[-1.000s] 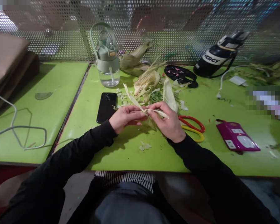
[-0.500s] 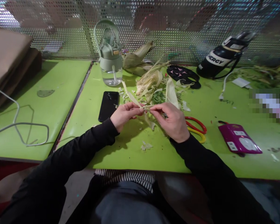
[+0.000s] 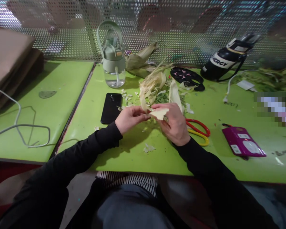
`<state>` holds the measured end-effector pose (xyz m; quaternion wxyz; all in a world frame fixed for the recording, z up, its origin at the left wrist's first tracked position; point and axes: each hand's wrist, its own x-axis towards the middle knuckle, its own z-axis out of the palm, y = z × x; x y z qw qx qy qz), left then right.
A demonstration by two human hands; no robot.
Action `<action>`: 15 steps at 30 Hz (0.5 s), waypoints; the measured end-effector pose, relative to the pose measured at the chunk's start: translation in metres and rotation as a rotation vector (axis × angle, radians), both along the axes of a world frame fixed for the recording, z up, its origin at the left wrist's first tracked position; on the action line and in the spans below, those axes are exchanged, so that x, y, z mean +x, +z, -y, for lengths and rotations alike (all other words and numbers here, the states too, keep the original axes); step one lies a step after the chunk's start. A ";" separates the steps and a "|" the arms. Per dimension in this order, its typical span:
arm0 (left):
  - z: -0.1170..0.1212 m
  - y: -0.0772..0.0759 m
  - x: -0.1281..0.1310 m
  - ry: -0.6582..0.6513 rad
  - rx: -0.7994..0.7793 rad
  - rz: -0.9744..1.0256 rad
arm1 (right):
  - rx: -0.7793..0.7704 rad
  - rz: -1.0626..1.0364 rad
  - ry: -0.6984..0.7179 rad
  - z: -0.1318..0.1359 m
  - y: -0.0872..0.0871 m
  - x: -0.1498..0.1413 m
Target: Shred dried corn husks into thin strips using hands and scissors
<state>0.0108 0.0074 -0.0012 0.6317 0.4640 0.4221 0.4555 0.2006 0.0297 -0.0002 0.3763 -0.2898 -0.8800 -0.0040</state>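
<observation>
Between my fingers, over the green table, is a pale strip of corn husk (image 3: 159, 113). My left hand (image 3: 131, 119) pinches it from the left with thumb and fingertips. Curled around its right side is my right hand (image 3: 175, 124), whose fingertips partly hide behind the strip. Just behind the hands lies a heap of dried corn husk (image 3: 153, 84) with thin green shreds (image 3: 161, 99) beside it. One wide husk piece (image 3: 175, 93) stands up near my right knuckles. Scissors with red and yellow handles (image 3: 200, 128) rest partly under my right wrist.
A black phone (image 3: 111, 108) and a green water bottle (image 3: 114, 68) are left of the hands. At the back right leans a black bottle (image 3: 220, 62). A purple power socket (image 3: 243, 141) lies at right, a grey cable (image 3: 20, 127) at left. Behind stands a perforated screen (image 3: 69, 35).
The husk strip has turned, so its wide end now folds over toward my right hand. My right hand has shifted slightly left and curled more.
</observation>
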 end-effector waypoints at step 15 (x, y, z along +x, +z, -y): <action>0.004 0.001 0.002 -0.013 0.025 -0.062 | -0.373 -0.141 -0.064 0.005 0.000 -0.005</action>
